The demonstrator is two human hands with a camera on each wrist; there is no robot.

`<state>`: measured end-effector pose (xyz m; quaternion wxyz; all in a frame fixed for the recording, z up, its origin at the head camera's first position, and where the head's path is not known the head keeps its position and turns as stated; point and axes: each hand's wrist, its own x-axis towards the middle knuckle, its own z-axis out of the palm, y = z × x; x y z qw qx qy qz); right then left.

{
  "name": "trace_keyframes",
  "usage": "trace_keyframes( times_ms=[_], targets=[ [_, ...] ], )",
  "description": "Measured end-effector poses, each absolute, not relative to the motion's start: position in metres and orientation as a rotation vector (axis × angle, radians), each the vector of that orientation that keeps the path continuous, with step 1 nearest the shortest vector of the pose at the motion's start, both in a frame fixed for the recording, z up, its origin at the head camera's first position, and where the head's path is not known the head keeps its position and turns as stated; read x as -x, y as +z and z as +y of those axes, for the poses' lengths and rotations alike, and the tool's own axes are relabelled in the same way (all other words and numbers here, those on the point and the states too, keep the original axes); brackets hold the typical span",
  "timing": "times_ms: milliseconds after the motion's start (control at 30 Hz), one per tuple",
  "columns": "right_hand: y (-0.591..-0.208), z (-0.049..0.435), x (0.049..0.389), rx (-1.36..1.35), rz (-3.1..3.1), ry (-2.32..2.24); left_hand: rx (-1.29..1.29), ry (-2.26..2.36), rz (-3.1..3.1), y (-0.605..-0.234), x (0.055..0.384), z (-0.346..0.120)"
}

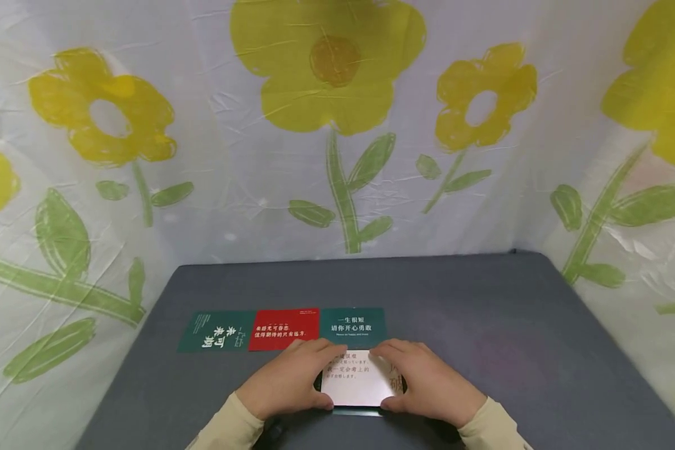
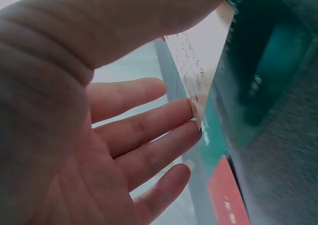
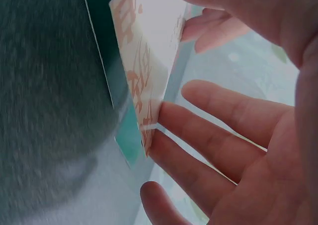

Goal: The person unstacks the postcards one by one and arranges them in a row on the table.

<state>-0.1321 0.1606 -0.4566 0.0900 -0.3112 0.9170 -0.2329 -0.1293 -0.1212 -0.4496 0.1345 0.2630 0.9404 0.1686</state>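
"Flowered curtain (image 1: 202, 169) behind a grey desk (image 1: 484, 300). Where's the white card (image 1: 351, 387)?"
"Roughly midway between the desk's side edges, towards the near edge, which is cut off. Left hand (image 1: 289, 381) and right hand (image 1: 433, 384) grip opposite ends, probably for steadiness."
"Underneath?"
"Dark green card (image 2: 253, 51), partly hidden; with the wrist views soft, it only seems to lie flat."
"Beyond?"
"Green card (image 1: 216, 334), red card (image 1: 284, 322), teal card (image 1: 352, 319), aligned perhaps for neatness."

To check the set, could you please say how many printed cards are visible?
5: the left green card, middle red card and right green card in the row; the held white card; the dark green card beneath it. More may be hidden.
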Motion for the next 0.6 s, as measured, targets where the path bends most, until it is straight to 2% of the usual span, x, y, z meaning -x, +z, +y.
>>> trace_keyframes(
  times_ms=[233,600],
  targets=[
    [-0.457,0.189,0.145,0.852,2.740,-0.708,-0.834,0.482,2.725,-0.452,0.152,-0.093],
    [-0.459,0.248,0.185,0.738,2.790,-0.727,-0.914,0.510,2.747,-0.468,0.208,-0.029]
  ],
)
